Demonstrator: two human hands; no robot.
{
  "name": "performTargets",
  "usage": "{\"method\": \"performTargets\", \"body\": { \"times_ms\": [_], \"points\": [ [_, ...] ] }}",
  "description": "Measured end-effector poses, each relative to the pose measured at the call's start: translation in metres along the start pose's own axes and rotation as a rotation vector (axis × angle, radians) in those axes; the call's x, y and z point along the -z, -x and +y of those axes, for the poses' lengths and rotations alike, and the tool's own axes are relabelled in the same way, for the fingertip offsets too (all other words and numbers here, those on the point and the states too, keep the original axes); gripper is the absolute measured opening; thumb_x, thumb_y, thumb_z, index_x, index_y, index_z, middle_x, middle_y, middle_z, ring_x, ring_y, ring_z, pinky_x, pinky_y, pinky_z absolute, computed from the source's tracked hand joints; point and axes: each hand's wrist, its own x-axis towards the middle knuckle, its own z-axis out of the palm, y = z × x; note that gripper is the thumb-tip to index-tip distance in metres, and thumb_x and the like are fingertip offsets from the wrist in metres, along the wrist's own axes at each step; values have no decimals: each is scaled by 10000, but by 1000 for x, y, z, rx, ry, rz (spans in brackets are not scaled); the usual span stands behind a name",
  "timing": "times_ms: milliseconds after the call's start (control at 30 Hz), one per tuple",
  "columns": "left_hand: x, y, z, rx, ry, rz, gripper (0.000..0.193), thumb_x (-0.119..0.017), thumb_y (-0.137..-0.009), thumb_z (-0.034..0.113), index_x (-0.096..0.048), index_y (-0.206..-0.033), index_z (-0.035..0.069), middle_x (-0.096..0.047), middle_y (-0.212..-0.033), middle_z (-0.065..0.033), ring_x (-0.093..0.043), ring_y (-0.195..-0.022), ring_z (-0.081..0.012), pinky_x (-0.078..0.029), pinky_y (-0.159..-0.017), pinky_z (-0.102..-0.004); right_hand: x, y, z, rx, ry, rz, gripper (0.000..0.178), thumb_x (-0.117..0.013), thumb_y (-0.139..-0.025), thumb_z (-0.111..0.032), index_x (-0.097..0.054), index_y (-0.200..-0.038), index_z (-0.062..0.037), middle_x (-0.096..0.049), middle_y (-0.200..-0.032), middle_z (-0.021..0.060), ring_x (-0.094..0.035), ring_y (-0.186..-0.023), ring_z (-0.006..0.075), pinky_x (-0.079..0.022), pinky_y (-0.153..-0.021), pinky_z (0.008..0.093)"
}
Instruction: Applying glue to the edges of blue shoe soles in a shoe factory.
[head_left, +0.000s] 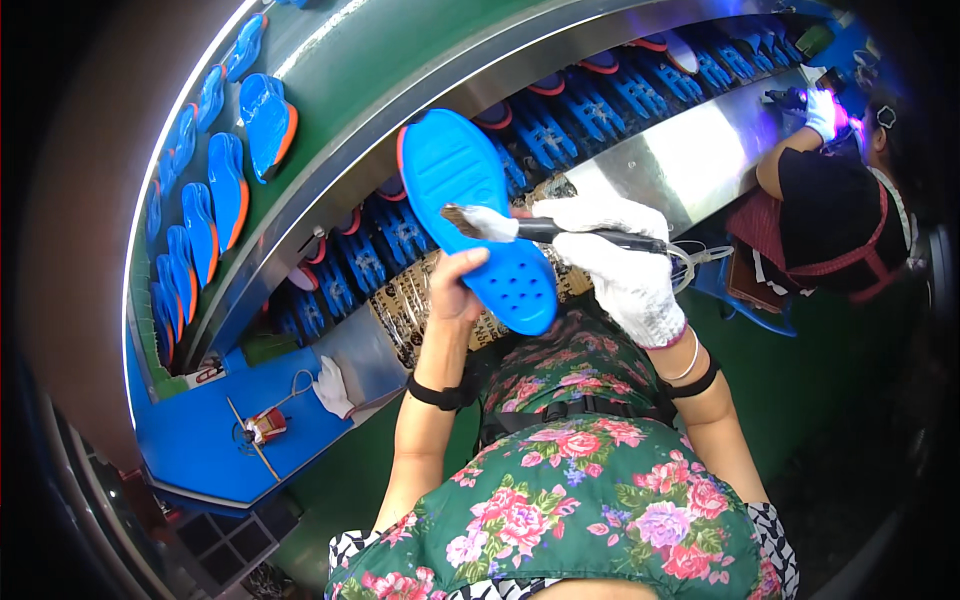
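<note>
One blue insole (478, 215) in left hand (455, 285) | right hand (625, 265) grips brush (520, 229)

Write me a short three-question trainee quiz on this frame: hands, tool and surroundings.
1. True or false: the left hand is bare and holds the blue shoe sole.
2. What does the gloved right hand hold? A) scissors B) a brush C) a cloth
3. Where do the brush bristles rest?

Key
1. True.
2. B, a brush with a dark handle.
3. On the blue shoe sole's upturned face, near its middle. Behind it, more soles ride the curved green conveyor, and a co-worker works at the far right.
</note>
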Motion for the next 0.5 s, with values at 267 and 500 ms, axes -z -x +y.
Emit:
{"method": "performTargets", "body": {
  "times_ms": [267, 500],
  "points": [
    [-40, 11, -31, 94, 739, -313, 961, -397, -918, 828, -362, -1585, 137, -463, -1566, -95, -473, -1393, -323, -372, -1181, -513, 3, -1, 3, 265, 680, -9, 167, -791, -819, -23, -773, -983, 4, -773, -1032, 153, -744, -899, 225, -584, -820, 344],
    [-73, 23, -42, -2, 116, 25, 948, -243, -959, 824, -255, -1625, 150, -370, -1626, -83, -398, -1450, -313, -305, -1222, -480, -1, 4, -1, 354, 843, -63, 259, -778, -826, -49, -755, -1083, -19, -756, -1105, 135, -730, -987, 249, -568, -889, 368]
  ]
}}
